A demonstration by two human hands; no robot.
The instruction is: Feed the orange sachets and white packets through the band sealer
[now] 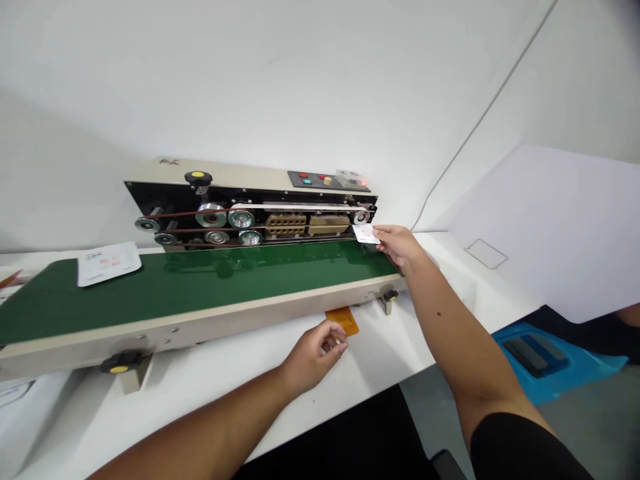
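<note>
Two white packets are in your view. Far left, one packet (109, 264) lies flat on the green belt (210, 287), printed face up and slightly askew, with nothing pinning it there but its own weight. Behind the belt stands the sealing machine (250, 193), its rollers (211, 215) and brown drive bands (185, 214) bared along the front, with the control panel (315, 179) on top. Your left hand (315, 353) sits low over the white table (210, 400), in front of the belt, its fingers (330, 337) curled loosely together, their tips over the edge of an orange card (345, 320); you cannot tell from here whether they touch it. Your right hand (395, 247) reaches to the belt's far end, thumb and fingers (383, 235) pinching a second packet (365, 234) by its edge, so most of it stands free just beside the last roller (361, 216). Further right, a blue case (550, 360) sits low beyond the table, under a large white sheet (545, 227), against white walls (250, 80).
</note>
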